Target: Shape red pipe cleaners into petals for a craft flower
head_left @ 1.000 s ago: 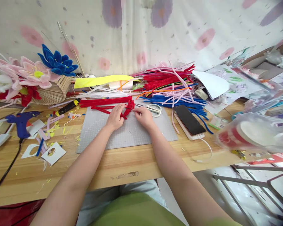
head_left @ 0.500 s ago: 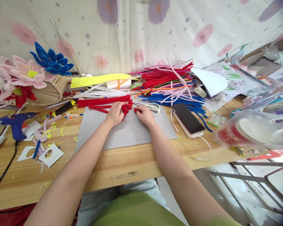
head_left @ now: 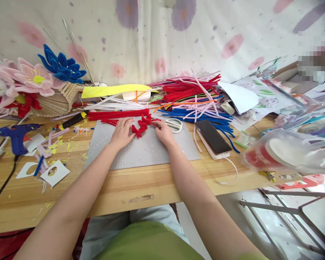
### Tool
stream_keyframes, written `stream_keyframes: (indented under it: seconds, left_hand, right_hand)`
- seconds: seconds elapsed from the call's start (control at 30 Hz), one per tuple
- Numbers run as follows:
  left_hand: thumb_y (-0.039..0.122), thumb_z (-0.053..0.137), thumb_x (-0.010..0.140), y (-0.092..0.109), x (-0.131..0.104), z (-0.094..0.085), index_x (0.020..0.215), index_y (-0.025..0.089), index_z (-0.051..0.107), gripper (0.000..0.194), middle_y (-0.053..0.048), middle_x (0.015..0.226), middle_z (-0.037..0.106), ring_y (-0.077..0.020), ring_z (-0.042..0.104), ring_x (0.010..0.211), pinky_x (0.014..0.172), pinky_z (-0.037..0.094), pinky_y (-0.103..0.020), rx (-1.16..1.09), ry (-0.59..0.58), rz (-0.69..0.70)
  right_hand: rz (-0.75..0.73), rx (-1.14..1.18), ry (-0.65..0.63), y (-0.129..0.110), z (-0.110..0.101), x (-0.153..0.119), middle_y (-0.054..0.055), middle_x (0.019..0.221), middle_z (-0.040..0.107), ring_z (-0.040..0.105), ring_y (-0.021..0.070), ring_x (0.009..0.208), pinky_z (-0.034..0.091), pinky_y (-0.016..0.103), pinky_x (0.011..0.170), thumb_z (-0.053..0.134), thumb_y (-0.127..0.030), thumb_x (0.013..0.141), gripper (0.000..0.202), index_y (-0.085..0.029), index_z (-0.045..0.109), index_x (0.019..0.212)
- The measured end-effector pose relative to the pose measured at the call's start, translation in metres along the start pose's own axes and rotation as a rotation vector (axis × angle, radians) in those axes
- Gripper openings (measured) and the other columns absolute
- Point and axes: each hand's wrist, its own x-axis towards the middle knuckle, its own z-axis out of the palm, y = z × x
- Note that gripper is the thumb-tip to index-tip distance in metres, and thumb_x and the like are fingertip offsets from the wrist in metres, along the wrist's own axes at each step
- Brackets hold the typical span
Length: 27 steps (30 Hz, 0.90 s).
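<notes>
Several small bent red pipe cleaner pieces (head_left: 142,124) lie in a cluster on the grey cutting mat (head_left: 141,153), between my two hands. My left hand (head_left: 121,133) rests on the mat at the cluster's left side, fingers apart, its thumb close to the lowest piece. At the right end, my right hand (head_left: 163,133) has its fingertips closed at a red piece, mostly hidden by the fingers. White-handled scissors (head_left: 174,125) lie just beyond the right hand. Long red pipe cleaners (head_left: 116,115) are laid in a row behind the left hand.
A phone (head_left: 213,136) on a white power bank lies right of the mat. Bundles of blue stems (head_left: 213,122) and red stems (head_left: 189,90) pile up behind. At left are a blue glue gun (head_left: 17,139), paper scraps (head_left: 55,172) and fuzzy flowers (head_left: 61,66). A bagged cup (head_left: 271,151) stands right.
My left hand has drawn back leftward from the red pieces, showing more of them. My right hand has shifted slightly, bringing its fingertips to the cluster's right end.
</notes>
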Motion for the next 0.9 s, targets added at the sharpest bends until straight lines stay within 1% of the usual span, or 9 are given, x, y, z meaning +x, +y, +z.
stream_keyframes:
  seconds: [0.07, 0.17, 0.23, 0.3, 0.43, 0.6, 0.73, 0.8, 0.9]
  left_hand:
    - [0.016, 0.059, 0.070, 0.006, 0.012, 0.010, 0.118, 0.018, 0.047, 0.050, -0.013, 0.124, 0.050, -0.0285, 0.043, 0.121, 0.107, 0.029, -0.047, 0.009, 0.021, -0.032]
    - [0.010, 0.055, 0.069, 0.015, 0.025, 0.025, 0.115, 0.020, 0.049, 0.048, -0.012, 0.121, 0.052, -0.0294, 0.043, 0.120, 0.108, 0.026, -0.050, 0.017, 0.127, -0.167]
    - [0.006, 0.051, 0.066, 0.019, 0.026, 0.030, 0.113, 0.020, 0.050, 0.049, -0.012, 0.119, 0.053, -0.0293, 0.043, 0.120, 0.109, 0.024, -0.051, 0.017, 0.171, -0.227]
    - [0.002, 0.047, 0.063, 0.020, 0.022, 0.030, 0.112, 0.020, 0.050, 0.052, -0.011, 0.120, 0.052, -0.0281, 0.043, 0.120, 0.110, 0.023, -0.050, 0.008, 0.167, -0.222]
    - [0.000, 0.045, 0.061, 0.005, 0.008, 0.008, 0.109, 0.020, 0.052, 0.052, -0.011, 0.120, 0.052, -0.0271, 0.043, 0.121, 0.111, 0.023, -0.048, -0.006, 0.152, -0.204]
    - [0.013, 0.048, 0.072, -0.044, 0.008, -0.025, 0.104, 0.017, 0.055, 0.033, -0.014, 0.113, 0.055, -0.0307, 0.045, 0.116, 0.103, 0.032, -0.050, 0.058, 0.252, -0.378]
    - [0.023, 0.053, 0.076, -0.075, 0.023, -0.031, 0.102, 0.015, 0.057, 0.028, -0.016, 0.111, 0.057, -0.0329, 0.047, 0.114, 0.100, 0.034, -0.051, 0.117, 0.148, -0.415]
    - [0.024, 0.053, 0.077, -0.080, 0.029, -0.029, 0.102, 0.015, 0.058, 0.028, -0.016, 0.112, 0.058, -0.0327, 0.048, 0.112, 0.097, 0.036, -0.049, 0.152, 0.047, -0.405]
    - [0.021, 0.050, 0.079, -0.074, 0.031, -0.027, 0.097, 0.017, 0.063, 0.022, -0.014, 0.111, 0.058, -0.0308, 0.048, 0.112, 0.095, 0.039, -0.044, 0.242, -0.044, -0.429]
  right_hand:
    - [-0.093, 0.010, -0.073, -0.005, 0.002, -0.003, 0.006, 0.109, 0.067, 0.058, 0.0178, 0.106, 0.041, 0.034, 0.097, 0.043, -0.005, 0.073, 0.045, -0.017, 0.063, 0.111]
    - [-0.192, 0.013, -0.154, -0.011, 0.004, -0.006, 0.006, 0.120, 0.062, 0.050, 0.0170, 0.119, 0.035, 0.033, 0.104, 0.045, -0.004, 0.073, 0.046, -0.018, 0.062, 0.114]
    - [-0.184, 0.007, -0.137, -0.014, 0.005, -0.006, 0.006, 0.114, 0.065, 0.052, 0.0170, 0.116, 0.036, 0.033, 0.103, 0.044, -0.005, 0.074, 0.045, -0.018, 0.062, 0.113]
    - [-0.139, 0.000, -0.065, -0.014, 0.004, -0.005, 0.006, 0.103, 0.068, 0.056, 0.0177, 0.105, 0.039, 0.033, 0.097, 0.046, -0.008, 0.077, 0.038, -0.017, 0.064, 0.108]
    - [0.011, -0.007, 0.056, -0.015, -0.002, -0.003, 0.005, 0.083, 0.069, 0.059, 0.0174, 0.080, 0.043, 0.030, 0.078, 0.050, -0.027, 0.082, 0.022, -0.017, 0.069, 0.089]
    - [0.138, 0.044, 0.027, -0.019, 0.001, -0.006, 0.001, 0.053, 0.057, 0.052, 0.0125, 0.053, 0.037, 0.025, 0.059, 0.043, -0.053, 0.084, 0.047, -0.017, 0.065, 0.064]
    - [0.223, 0.130, 0.012, -0.019, 0.006, -0.007, 0.000, 0.049, 0.054, 0.049, 0.0103, 0.047, 0.036, 0.024, 0.055, 0.037, -0.062, 0.083, 0.058, -0.016, 0.065, 0.061]
    - [0.225, 0.161, 0.026, -0.017, 0.007, -0.007, 0.001, 0.051, 0.055, 0.049, 0.0099, 0.047, 0.036, 0.023, 0.054, 0.035, -0.063, 0.083, 0.060, -0.015, 0.066, 0.065]
    - [0.200, 0.181, 0.029, -0.014, 0.006, -0.006, 0.001, 0.052, 0.056, 0.050, 0.0099, 0.048, 0.036, 0.022, 0.054, 0.033, -0.064, 0.083, 0.063, -0.015, 0.068, 0.067]
